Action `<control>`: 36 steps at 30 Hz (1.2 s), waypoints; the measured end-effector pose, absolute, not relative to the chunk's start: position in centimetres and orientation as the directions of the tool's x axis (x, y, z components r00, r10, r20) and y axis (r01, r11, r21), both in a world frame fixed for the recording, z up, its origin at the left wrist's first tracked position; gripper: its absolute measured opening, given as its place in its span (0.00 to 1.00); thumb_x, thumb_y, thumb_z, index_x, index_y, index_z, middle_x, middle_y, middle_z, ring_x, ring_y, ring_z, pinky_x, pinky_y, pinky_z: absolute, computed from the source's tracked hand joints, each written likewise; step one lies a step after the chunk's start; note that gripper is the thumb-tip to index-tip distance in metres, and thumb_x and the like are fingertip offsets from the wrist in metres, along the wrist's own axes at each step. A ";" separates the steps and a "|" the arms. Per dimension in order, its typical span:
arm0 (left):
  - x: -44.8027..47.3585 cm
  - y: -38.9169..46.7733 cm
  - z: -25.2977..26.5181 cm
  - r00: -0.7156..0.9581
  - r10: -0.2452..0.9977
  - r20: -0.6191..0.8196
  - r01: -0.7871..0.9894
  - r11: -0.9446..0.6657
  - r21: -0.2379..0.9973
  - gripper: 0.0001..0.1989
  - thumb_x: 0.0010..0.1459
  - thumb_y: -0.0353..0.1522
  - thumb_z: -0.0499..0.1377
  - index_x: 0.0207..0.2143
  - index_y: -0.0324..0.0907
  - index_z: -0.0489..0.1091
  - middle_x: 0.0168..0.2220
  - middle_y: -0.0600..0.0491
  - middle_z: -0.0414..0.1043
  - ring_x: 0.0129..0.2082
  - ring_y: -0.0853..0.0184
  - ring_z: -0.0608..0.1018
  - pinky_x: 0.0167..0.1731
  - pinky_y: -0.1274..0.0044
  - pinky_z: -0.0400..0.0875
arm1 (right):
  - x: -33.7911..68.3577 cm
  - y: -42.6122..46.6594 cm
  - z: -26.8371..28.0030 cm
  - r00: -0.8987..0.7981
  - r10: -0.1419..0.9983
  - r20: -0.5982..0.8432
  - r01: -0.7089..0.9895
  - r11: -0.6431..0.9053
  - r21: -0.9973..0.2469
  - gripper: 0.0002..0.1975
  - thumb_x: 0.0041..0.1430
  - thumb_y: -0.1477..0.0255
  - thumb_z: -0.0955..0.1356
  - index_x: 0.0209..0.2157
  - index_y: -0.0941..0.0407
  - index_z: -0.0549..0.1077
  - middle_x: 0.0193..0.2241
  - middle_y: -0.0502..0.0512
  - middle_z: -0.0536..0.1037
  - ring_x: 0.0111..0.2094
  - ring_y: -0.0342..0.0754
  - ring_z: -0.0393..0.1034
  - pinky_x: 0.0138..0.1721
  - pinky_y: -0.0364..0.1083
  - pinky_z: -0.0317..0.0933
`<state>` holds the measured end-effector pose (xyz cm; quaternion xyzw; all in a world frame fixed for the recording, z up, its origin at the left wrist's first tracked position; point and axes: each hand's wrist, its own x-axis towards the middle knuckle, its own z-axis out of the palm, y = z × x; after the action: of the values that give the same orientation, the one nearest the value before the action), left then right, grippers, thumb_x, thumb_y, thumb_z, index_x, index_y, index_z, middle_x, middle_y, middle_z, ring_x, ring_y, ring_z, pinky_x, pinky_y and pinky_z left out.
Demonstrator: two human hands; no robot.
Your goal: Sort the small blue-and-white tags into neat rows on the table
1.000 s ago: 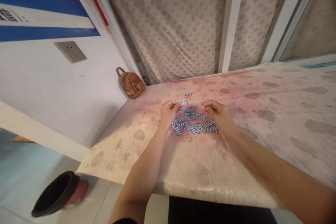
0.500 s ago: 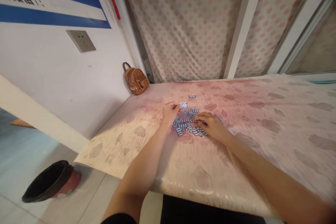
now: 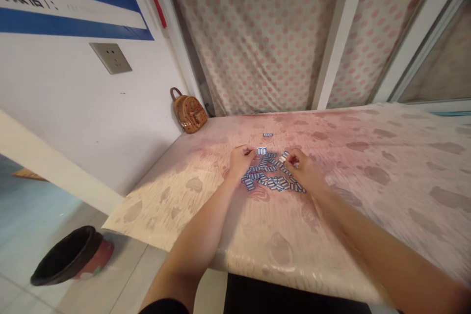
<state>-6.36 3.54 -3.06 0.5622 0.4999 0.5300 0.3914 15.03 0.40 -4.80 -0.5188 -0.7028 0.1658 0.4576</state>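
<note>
A loose pile of small blue-and-white striped cards (image 3: 274, 182) lies on the patterned tablecloth in front of me. At the pile's far left side, my left hand (image 3: 242, 159) is closed, pinching one small striped card (image 3: 261, 151) that points to the right. Across from it, my right hand (image 3: 301, 167) pinches another striped card (image 3: 283, 156), tilted up above the right part of the pile. One single card (image 3: 268, 135) lies apart, beyond the pile. The print on the cards is too small to read.
A brown mini backpack (image 3: 189, 112) stands at the table's far left corner against the wall. Behind the table hangs a dotted curtain (image 3: 257, 34). On the floor at the lower left is a dark bin (image 3: 68, 255). The tablecloth (image 3: 368, 196) stretches to the right.
My right hand has lifted a card off the pile and now holds it up, where before its fingers were down among the cards. My left hand keeps its card, shifted slightly right.
</note>
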 end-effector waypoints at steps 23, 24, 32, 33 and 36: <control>-3.2 2.2 -3.2 0.159 0.983 0.091 -0.201 -0.058 0.978 0.17 0.41 0.41 0.72 0.28 0.37 0.77 0.27 0.53 0.76 0.27 0.71 0.74 0.33 0.77 0.69 | 14.3 0.3 -4.9 -0.114 0.926 0.361 0.351 0.377 -0.857 0.14 0.53 0.62 0.68 0.39 0.53 0.65 0.29 0.51 0.75 0.31 0.49 0.71 0.34 0.47 0.63; -3.0 2.1 -3.1 0.154 0.984 0.087 -0.227 -0.050 0.973 0.17 0.40 0.41 0.72 0.28 0.37 0.77 0.27 0.53 0.76 0.27 0.71 0.74 0.34 0.77 0.70 | 14.3 0.3 -4.9 -0.141 0.928 0.344 0.340 0.372 -0.864 0.13 0.54 0.61 0.68 0.38 0.53 0.66 0.29 0.51 0.75 0.30 0.49 0.71 0.33 0.47 0.63; -3.1 1.7 -2.8 0.086 0.994 0.064 -0.168 -0.049 0.984 0.11 0.48 0.37 0.68 0.30 0.38 0.76 0.28 0.51 0.78 0.29 0.68 0.79 0.33 0.77 0.73 | 15.2 0.6 -4.5 0.072 0.928 0.367 0.309 0.329 -0.892 0.11 0.51 0.60 0.67 0.26 0.52 0.64 0.22 0.49 0.71 0.25 0.46 0.66 0.27 0.45 0.57; -3.3 1.7 -2.8 0.064 0.995 0.073 -0.125 -0.065 0.990 0.11 0.50 0.37 0.67 0.30 0.38 0.76 0.28 0.51 0.78 0.29 0.67 0.79 0.31 0.78 0.72 | 15.4 0.7 -4.3 0.107 0.925 0.364 0.288 0.322 -0.902 0.11 0.50 0.61 0.67 0.26 0.52 0.64 0.22 0.49 0.72 0.25 0.46 0.66 0.27 0.45 0.57; -3.6 1.9 -3.0 0.033 0.991 0.130 -0.002 -0.130 0.992 0.08 0.54 0.35 0.64 0.30 0.38 0.76 0.27 0.51 0.79 0.27 0.67 0.80 0.26 0.81 0.68 | 15.7 0.6 -3.5 0.142 0.921 0.363 0.232 0.325 -0.917 0.12 0.48 0.61 0.69 0.29 0.52 0.66 0.22 0.48 0.72 0.25 0.46 0.66 0.26 0.44 0.57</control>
<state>-3.61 1.91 -3.02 0.5396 0.4582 0.5232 0.4746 15.71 0.57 -3.48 -0.4960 -0.5812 0.3022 0.5700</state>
